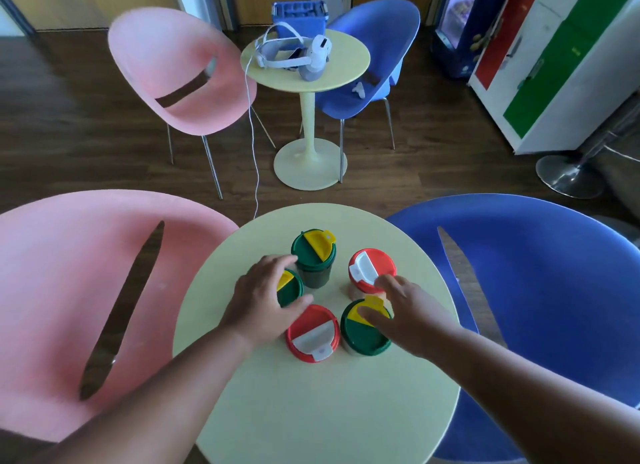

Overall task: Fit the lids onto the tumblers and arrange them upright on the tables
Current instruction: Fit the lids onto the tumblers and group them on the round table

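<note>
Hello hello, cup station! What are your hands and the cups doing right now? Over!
Left hand wrapped on a green-lidded tumbler. Right hand fingers on another green lid. Five lidded tumblers upright on near table. Nothing blocking.

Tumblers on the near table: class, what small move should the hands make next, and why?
Probably press the right hand down on the green lid beneath it, to seat it. All five tumblers already stand upright, lidded, on the near table; the left hand rests on another green-lidded tumbler.
</note>
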Tool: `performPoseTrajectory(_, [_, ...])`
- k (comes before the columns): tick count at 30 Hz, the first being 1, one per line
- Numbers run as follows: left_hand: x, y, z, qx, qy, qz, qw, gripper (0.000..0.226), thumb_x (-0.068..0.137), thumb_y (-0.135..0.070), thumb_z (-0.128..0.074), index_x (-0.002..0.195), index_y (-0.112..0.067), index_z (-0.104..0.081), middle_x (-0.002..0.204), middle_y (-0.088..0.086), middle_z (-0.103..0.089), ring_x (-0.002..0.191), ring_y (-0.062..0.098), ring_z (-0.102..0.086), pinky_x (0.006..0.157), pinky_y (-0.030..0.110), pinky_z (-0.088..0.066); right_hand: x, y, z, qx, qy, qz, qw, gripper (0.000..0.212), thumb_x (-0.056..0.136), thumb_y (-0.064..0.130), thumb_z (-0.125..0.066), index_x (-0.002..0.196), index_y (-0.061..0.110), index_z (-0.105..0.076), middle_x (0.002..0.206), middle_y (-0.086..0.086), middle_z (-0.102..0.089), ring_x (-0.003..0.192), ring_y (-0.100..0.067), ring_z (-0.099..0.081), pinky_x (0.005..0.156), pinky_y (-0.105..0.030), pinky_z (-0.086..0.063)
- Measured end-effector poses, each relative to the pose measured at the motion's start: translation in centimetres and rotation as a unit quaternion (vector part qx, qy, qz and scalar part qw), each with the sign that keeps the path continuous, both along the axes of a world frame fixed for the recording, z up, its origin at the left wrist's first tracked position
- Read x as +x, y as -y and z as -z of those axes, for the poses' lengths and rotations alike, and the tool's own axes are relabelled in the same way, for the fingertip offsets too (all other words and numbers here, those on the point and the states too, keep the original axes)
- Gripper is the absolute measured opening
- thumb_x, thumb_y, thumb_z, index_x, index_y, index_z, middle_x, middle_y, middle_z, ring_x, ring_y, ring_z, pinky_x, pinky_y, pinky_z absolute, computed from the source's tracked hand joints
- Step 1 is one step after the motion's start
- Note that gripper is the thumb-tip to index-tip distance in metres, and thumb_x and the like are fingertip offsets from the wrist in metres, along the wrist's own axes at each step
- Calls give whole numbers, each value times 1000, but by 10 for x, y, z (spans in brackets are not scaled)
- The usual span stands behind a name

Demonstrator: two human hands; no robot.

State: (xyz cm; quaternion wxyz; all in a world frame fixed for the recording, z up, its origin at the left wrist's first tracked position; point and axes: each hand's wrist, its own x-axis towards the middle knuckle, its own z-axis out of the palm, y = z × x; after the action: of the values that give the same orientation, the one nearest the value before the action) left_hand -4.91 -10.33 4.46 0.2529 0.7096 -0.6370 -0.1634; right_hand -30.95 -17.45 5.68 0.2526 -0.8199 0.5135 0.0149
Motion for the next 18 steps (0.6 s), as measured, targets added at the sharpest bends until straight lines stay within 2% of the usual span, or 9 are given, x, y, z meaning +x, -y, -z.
performPoseTrajectory(2, [8, 8, 6, 38, -37, -103, 993, 60, 79, -42, -74, 132, -21, -55, 129, -2, -55, 122, 19, -51, 101, 32, -41, 4, 14, -1, -33, 24, 25, 999, 50, 91, 56, -57, 128, 24, -51, 124, -1, -59, 105, -22, -57, 76, -32, -47])
performPoseTrajectory(4, [13, 15, 10, 114, -89, -144, 979, 56, 82, -33, -76, 133, -24, -54, 134, -1, -53, 125, 19, -50, 101, 29, -38, 10, 29, 0, -29, 39, 60, 997, 49, 90, 48, -62, 130, 21, -51, 123, -4, -56, 105, -24, -55, 78, -33, -48])
performPoseTrajectory(6, [18, 19, 14, 163, -143, -157, 964, 56, 81, -33, -78, 132, -28, -55, 134, -1, -55, 123, 19, -52, 99, 29, -41, 17, 41, 2, -4, 38, 88, 995, 63, 85, 52, -67, 136, 22, -45, 128, -6, -50, 109, -26, -54, 85, -37, -51])
performPoseTrajectory(8, [19, 22, 19, 190, -179, -159, 952, 52, 79, -35, -79, 126, -34, -57, 129, -2, -58, 119, 20, -54, 98, 32, -44, 24, 48, 5, 35, 27, 87, 995, 85, 77, 59, -73, 146, 26, -34, 138, -8, -44, 119, -30, -51, 92, -43, -52])
performPoseTrajectory(11, [19, 24, 25, 186, -179, -165, 952, 41, 82, -38, -77, 118, -34, -60, 121, -1, -62, 115, 21, -56, 97, 34, -46, 34, 52, 10, 87, 5, 75, 993, 105, 71, 61, -79, 153, 30, -22, 146, -7, -38, 126, -33, -47, 95, -46, -52])
performPoseTrajectory(18, [15, 27, 26, 173, -163, -141, 961, 32, 86, -38, -72, 115, -32, -59, 110, -2, -64, 104, 20, -58, 90, 34, -48, 38, 59, 15, 57, -19, 78, 995, 94, 71, 49, -83, 148, 26, -34, 134, -7, -45, 113, -31, -54, 80, -39, -55])
